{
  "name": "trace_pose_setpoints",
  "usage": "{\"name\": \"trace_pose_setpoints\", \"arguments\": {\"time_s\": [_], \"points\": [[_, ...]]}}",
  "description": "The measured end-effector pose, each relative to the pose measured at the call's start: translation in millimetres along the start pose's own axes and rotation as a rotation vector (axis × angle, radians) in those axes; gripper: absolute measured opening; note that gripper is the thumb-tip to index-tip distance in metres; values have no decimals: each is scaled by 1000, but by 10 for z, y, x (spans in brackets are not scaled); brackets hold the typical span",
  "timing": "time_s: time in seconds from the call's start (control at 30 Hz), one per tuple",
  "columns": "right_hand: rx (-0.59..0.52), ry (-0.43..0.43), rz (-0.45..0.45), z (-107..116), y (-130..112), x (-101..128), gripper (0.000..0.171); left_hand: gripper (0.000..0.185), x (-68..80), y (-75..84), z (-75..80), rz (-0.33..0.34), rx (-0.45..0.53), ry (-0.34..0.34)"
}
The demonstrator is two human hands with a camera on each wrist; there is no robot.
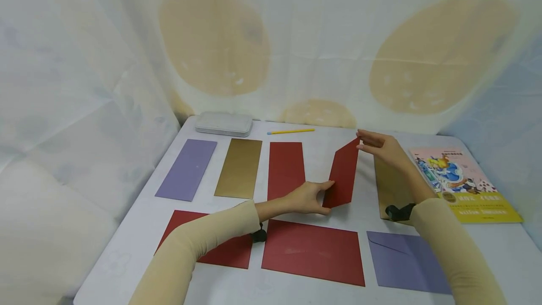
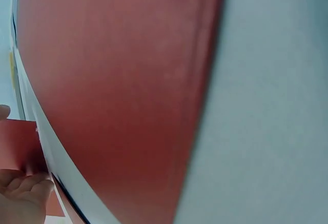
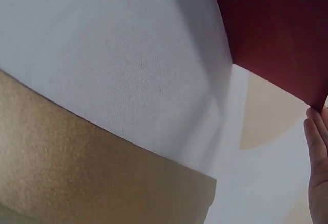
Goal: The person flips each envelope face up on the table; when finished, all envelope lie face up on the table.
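Observation:
A red envelope (image 1: 342, 174) is held tilted above the white table (image 1: 322, 145). My left hand (image 1: 308, 197) pinches its near lower corner, and my right hand (image 1: 381, 147) pinches its far upper corner with fingers extended. In the left wrist view my fingertips (image 2: 23, 188) grip the red envelope (image 2: 18, 144) beside a larger red envelope (image 2: 118, 96) on the table. The right wrist view shows the lifted red envelope (image 3: 277, 29) with my fingers (image 3: 319, 167) at its edge, over a gold envelope (image 3: 77, 157).
Flat on the table lie a purple envelope (image 1: 187, 169), a gold one (image 1: 239, 167), a red one (image 1: 285, 169), two red ones in front (image 1: 312, 251), and a purple one (image 1: 404, 262). A grey tin (image 1: 223, 123), a yellow pencil (image 1: 290, 131) and a picture book (image 1: 466, 183) sit nearby.

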State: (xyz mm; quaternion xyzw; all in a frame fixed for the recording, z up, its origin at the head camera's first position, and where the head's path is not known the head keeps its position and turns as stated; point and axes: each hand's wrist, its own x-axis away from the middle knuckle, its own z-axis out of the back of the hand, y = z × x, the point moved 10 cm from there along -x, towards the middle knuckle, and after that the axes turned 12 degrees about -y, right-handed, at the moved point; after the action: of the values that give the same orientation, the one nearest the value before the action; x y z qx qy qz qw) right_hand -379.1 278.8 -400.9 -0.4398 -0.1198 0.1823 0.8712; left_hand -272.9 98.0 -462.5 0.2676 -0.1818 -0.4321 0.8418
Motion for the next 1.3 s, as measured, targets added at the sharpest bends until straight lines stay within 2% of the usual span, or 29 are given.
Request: {"name": "trace_pose_setpoints", "arguments": {"time_s": [0.47,0.73,0.87,1.0,1.13,1.3], "points": [[17,11,4,-30,-162,-5,62,77,32,38,-15,-41,83,-10],[40,68,52,-34,-252,-51,58,81,79,57,17,-47,78,18],[68,71,64,-67,-284,-98,59,90,140,81,117,-57,18,94],[97,78,61,-91,-324,-134,60,98,214,156,263,-117,-10,169],[106,83,69,-117,-374,-179,61,99,285,255,373,-184,-39,188],[116,94,82,-135,-428,-230,61,96,342,335,486,-230,-93,201]]}}
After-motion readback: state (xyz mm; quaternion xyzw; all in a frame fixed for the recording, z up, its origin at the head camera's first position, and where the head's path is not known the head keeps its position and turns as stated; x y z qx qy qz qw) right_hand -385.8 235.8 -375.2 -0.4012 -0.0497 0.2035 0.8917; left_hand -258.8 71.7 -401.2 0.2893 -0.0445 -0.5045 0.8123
